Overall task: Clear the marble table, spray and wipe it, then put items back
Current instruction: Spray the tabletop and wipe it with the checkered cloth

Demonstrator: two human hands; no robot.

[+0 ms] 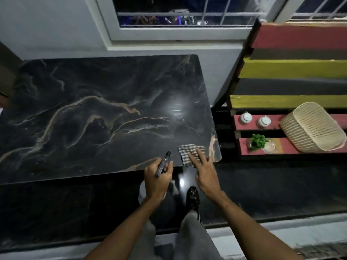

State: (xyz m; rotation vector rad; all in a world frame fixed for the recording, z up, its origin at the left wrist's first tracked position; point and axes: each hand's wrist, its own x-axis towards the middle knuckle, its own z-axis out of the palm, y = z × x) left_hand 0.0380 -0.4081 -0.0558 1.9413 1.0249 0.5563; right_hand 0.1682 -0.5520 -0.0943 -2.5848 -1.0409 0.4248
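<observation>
Two hands work at the near right corner of the one dark marble counter [93,109]. The left hand [157,179] curls around a single slim dark sprayer [163,164], its tip pointing out over the counter's edge. The right hand [204,169] lies with its fingers spread flat on one checked cloth [185,150], which rests on that corner. To the right, well apart from the counter, a striped pallet shelf [300,70] carries two small white jars [245,117], one green plant [258,140] and one woven basket [311,128] tipped on its side.
</observation>
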